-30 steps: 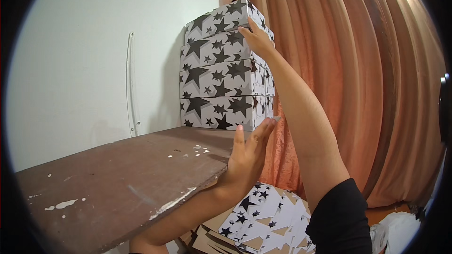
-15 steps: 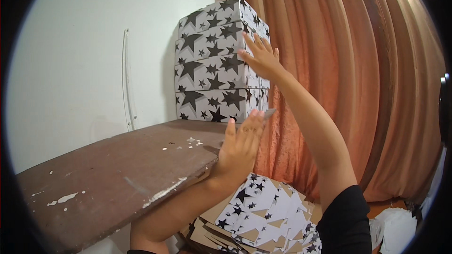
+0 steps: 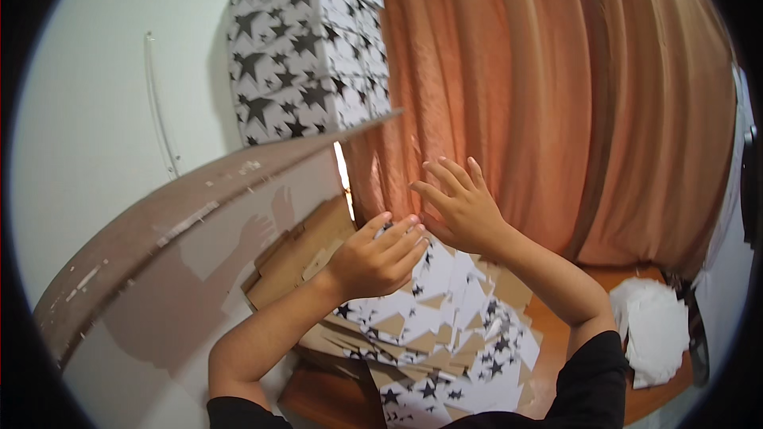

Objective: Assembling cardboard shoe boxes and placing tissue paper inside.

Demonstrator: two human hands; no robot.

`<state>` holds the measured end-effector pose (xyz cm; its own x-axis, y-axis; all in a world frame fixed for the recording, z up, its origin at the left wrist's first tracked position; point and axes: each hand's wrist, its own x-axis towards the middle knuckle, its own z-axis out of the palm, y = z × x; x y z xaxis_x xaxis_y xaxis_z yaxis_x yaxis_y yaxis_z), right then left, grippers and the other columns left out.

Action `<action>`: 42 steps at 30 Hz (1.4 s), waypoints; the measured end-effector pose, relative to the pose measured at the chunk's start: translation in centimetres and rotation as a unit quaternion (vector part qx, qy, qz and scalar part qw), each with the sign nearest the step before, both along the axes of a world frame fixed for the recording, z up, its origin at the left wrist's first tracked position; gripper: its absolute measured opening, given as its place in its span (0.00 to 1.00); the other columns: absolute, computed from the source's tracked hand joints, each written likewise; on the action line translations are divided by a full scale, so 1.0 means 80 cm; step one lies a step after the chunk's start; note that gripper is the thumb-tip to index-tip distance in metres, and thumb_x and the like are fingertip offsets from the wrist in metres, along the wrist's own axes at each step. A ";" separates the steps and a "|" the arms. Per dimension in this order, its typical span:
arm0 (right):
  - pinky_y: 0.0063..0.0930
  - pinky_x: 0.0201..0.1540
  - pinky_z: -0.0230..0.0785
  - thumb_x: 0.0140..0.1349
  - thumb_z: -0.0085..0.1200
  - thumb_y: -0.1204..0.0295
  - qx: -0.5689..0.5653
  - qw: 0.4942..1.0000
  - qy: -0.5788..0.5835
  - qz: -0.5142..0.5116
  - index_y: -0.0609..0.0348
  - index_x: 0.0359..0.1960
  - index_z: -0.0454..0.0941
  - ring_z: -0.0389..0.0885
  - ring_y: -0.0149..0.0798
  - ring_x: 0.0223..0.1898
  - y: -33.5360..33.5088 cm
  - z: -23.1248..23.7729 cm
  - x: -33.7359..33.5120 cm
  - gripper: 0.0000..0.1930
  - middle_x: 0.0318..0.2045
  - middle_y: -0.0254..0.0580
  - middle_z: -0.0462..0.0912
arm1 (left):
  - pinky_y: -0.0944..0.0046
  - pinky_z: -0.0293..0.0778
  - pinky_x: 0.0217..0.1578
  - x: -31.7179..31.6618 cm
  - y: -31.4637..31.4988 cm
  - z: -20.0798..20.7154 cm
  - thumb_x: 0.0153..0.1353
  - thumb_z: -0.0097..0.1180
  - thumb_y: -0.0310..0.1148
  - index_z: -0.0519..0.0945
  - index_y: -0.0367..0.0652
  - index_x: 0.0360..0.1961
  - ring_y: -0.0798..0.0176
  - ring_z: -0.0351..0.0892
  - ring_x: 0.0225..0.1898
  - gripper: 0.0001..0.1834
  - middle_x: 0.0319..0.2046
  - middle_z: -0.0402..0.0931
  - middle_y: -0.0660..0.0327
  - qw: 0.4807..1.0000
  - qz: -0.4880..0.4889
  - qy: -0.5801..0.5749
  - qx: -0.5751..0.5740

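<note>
My left hand (image 3: pixel 380 257) is raised in front of me with its fingers stretched out and nothing in it. Just to its right and a little higher, my right hand (image 3: pixel 462 205) is open, fingers spread, also holding nothing. Below both hands lies a pile of flat cardboard blanks (image 3: pixel 433 314), some white with black stars, others showing plain brown. Several star-patterned boxes (image 3: pixel 282 52) stand stacked on a brown shelf (image 3: pixel 183 183) at the upper left, apart from my hands.
An orange-brown curtain (image 3: pixel 509 95) hangs behind, beside a pale wall (image 3: pixel 95 111) on the left. The blanks rest on an orange-brown wooden surface (image 3: pixel 560 326). A white crumpled bundle (image 3: pixel 652 330) lies at its right. The shelf edge juts out near my left arm.
Both hands have come away from the stacked boxes and shelf, down over the cardboard pile. The view has turned downward and right, so the stack appears higher and farther left.
</note>
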<state>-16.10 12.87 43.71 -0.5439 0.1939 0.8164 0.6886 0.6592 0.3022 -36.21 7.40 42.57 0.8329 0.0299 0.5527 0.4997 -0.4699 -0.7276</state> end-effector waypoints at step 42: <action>0.44 0.56 0.56 0.49 0.54 0.69 -0.486 0.838 0.247 -0.019 0.53 0.49 0.71 0.65 0.56 0.53 -0.197 -0.483 0.040 0.22 0.52 0.56 0.67 | 0.34 0.40 0.61 -0.020 0.028 -0.416 0.49 0.58 0.48 0.60 0.49 0.63 0.54 0.48 0.67 0.40 0.63 0.55 0.54 0.795 0.335 -0.130 -0.488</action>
